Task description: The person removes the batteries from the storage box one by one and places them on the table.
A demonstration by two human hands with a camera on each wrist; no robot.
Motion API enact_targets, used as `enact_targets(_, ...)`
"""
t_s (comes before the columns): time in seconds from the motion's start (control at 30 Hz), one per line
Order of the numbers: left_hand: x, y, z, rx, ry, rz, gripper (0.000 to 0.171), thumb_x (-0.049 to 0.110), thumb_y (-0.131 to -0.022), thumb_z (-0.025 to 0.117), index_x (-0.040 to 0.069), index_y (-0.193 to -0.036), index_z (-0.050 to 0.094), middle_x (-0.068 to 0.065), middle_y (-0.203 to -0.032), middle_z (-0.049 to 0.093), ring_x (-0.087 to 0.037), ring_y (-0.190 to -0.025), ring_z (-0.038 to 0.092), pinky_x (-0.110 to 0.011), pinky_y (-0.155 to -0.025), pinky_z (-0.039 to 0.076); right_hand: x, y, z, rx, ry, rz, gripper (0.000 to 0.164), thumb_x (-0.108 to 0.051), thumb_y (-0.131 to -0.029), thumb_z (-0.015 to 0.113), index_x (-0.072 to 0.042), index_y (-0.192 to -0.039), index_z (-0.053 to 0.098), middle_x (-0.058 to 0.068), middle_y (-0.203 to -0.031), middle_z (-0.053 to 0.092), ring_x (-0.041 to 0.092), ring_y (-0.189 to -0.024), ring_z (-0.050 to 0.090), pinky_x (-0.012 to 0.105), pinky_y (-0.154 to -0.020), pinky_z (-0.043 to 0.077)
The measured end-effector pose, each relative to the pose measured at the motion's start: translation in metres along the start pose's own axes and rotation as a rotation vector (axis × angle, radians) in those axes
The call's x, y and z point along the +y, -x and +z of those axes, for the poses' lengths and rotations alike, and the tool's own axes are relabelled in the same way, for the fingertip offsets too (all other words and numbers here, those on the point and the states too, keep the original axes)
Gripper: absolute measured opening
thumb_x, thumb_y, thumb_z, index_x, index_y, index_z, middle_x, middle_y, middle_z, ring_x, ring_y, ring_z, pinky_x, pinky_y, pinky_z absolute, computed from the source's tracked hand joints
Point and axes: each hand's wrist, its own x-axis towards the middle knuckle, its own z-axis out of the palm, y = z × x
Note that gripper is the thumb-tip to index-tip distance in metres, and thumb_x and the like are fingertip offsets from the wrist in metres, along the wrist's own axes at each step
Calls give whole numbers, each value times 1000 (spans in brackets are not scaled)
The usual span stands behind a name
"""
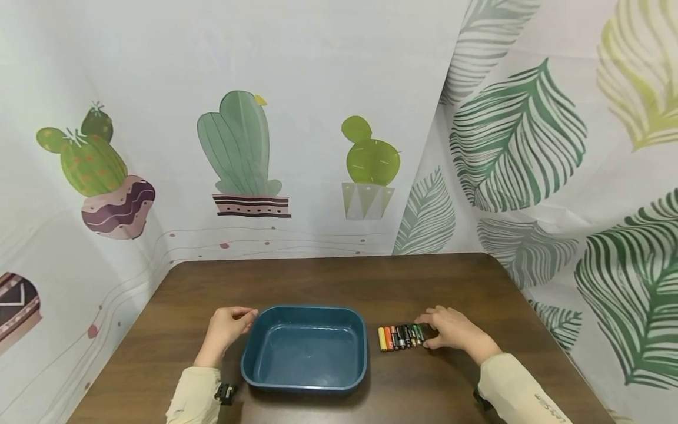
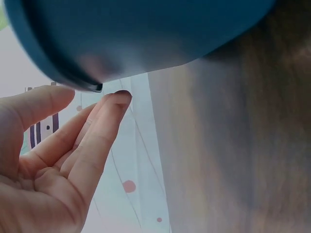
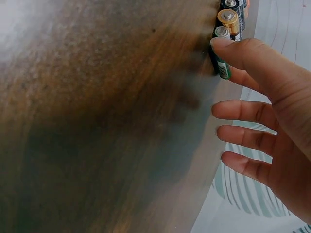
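Observation:
Beside the left rear corner of the blue plastic basin (image 1: 309,388), my left hand (image 1: 229,327) is raised with thumb and fingers extended. In the left wrist view, the fingertips (image 2: 124,97) lie just below the basin's rim, with a gap between thumb and fingers. My right hand (image 1: 452,328) is at the right end of a row of batteries (image 1: 394,338). Its thumb and index finger pinch the green battery (image 3: 223,69) by its two ends, while the other fingers stretch out apart. The index fingertip is partly hidden behind that battery.
The batteries lie side by side on the brown wooden table (image 1: 434,282), right of the basin; a yellow battery (image 1: 382,340) is at the near-basin end. Behind the table hangs a printed cloth (image 1: 318,70) with cacti and leaves.

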Motion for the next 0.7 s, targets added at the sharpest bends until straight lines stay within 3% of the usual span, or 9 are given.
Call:
enact_targets(0.2, 3, -2, -1, -9, 11, 20, 24, 14, -89, 69, -8, -99, 72, -16, -84, 71, -22, -70, 70, -28, -61, 57, 3, 0, 0, -11, -2, 19, 52, -31, -75, 82, -11, -120, 67, 12, -109, 64, 12, -77, 48, 39, -67, 45)
enact_targets(0.47, 2, -3, -1, -4, 5, 26, 23, 13, -89, 69, -8, -98, 72, -16, -83, 71, -23, -70, 70, -26, -59, 57, 4, 2, -3, -14, -2, 15, 56, -32, -74, 82, -11, -123, 64, 7, -101, 63, 13, -78, 51, 42, -68, 47)
enact_targets(0.7, 6, -2, -9, -14, -1, 31, 26, 15, -89, 69, -8, -102, 71, -17, -81, 72, -25, -70, 70, -24, -58, 55, -1, 6, -15, -8, -31, 42, 60, -34, -76, 80, -6, -127, 61, 16, -114, 62, 24, -88, 60, 52, -77, 50)
